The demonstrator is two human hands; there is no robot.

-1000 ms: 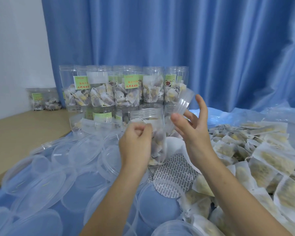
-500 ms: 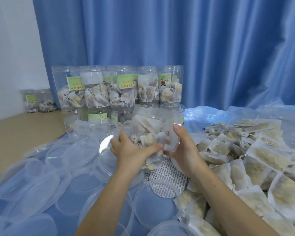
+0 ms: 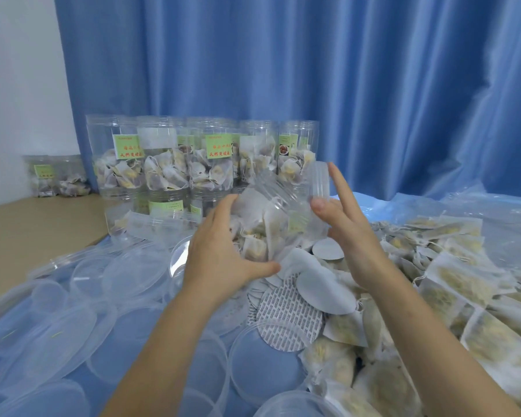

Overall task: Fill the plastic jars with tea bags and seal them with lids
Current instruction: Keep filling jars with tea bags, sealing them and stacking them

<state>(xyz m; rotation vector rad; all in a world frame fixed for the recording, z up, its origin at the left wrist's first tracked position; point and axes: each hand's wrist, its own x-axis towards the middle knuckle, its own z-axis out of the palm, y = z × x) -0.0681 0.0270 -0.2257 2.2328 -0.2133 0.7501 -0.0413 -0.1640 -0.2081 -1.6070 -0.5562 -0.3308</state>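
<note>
My left hand [image 3: 223,254] grips a clear plastic jar [image 3: 271,218] stuffed with tea bags, tilted with its threaded mouth up and to the right. My right hand [image 3: 343,227] holds a clear screw lid [image 3: 319,183] on edge beside the jar's mouth, pinched by thumb and fingers with the index finger stretched up. The lid is apart from the jar's rim. Loose tea bags [image 3: 463,284] lie in a heap on the right. Flat clear lids [image 3: 73,314] cover the blue sheet on the left.
Filled labelled jars [image 3: 169,164] stand stacked in two tiers at the back before a blue curtain. Two more jars [image 3: 57,176] sit far left on the tan floor. Round printed seal discs [image 3: 289,317] lie just below my hands.
The jar has tilted so its mouth points up-right. My right hand left the jar's side and now holds a lid by the mouth. The camera view shifted slightly.
</note>
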